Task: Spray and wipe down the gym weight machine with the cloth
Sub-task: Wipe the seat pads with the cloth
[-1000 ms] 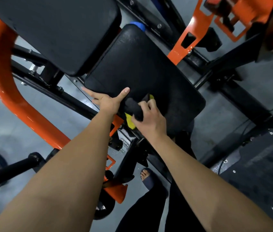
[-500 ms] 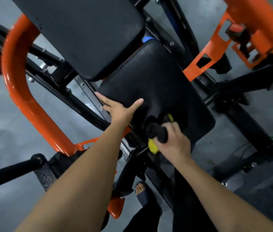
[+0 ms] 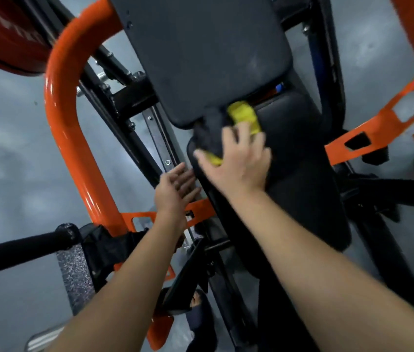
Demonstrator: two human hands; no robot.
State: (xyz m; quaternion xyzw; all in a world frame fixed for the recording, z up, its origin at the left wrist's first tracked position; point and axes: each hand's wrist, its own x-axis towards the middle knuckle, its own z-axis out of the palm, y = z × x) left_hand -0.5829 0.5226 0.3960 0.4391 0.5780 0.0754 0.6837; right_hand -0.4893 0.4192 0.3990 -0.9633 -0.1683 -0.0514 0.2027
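The weight machine has a black seat pad and a black back pad above it, on an orange and black frame. My right hand presses a yellow and dark cloth flat onto the far end of the seat pad, where it meets the back pad. Its fingers are spread over the cloth. My left hand lies beside the seat pad's left edge with straight fingers, holding nothing. No spray bottle is in view.
An orange curved tube arcs along the left of the pads. A black bar juts in from the left. Orange brackets stand at the right. My sandalled foot is on the grey floor below.
My right hand has slid the cloth from the seat pad's near edge up to its far end and flattened over it. My left hand has come off the pad's edge.
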